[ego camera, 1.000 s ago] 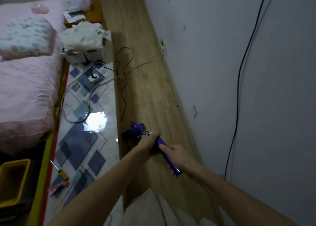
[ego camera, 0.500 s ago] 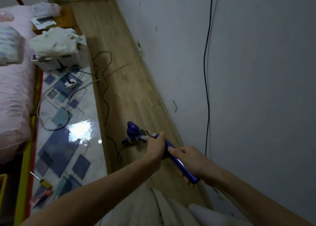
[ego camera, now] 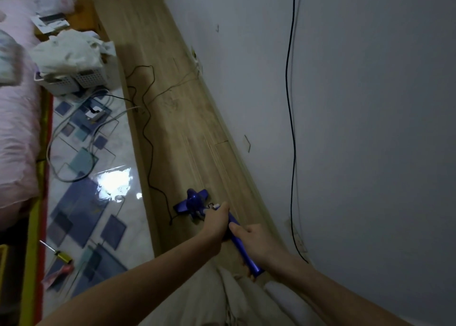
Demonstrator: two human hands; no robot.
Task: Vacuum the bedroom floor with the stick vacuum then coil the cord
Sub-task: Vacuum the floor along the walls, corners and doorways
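Because the job is floor cleaning, item one is the blue stick vacuum (ego camera: 195, 203), held low and slanted over the wooden floor strip (ego camera: 177, 118) that runs beside the grey wall (ego camera: 370, 128) on the right; its head sits on the boards just ahead of the hands, its handle end pointing back toward the person. Left hand (ego camera: 217, 223): fingers curled round the shaft nearer the head, likely to steer. Right hand (ego camera: 256, 241): wrapped round the shaft nearer the handle end, likely to supply push and pull. Both arms reach forward from the near edge, a two-handed hold suited to guiding the head along the skirting. Item two, the black cord (ego camera: 149, 150): trails loose from beside the vacuum head toward the far end, snaking along the left part of the boards, uncoiled, so the coiling step appears not yet begun. Where it plugs in cannot be told. Item three, patterned glossy mat (ego camera: 81, 202), left of the boards, carrying a grey cable loop (ego camera: 53, 158) and a yellow-handled screwdriver (ego camera: 58, 251) near the viewer. Item four, white basket (ego camera: 74, 79) heaped with cloth, far left, beside the pink bed (ego camera: 17, 133). Item five, a separate black wire (ego camera: 291, 128) hanging down the wall.
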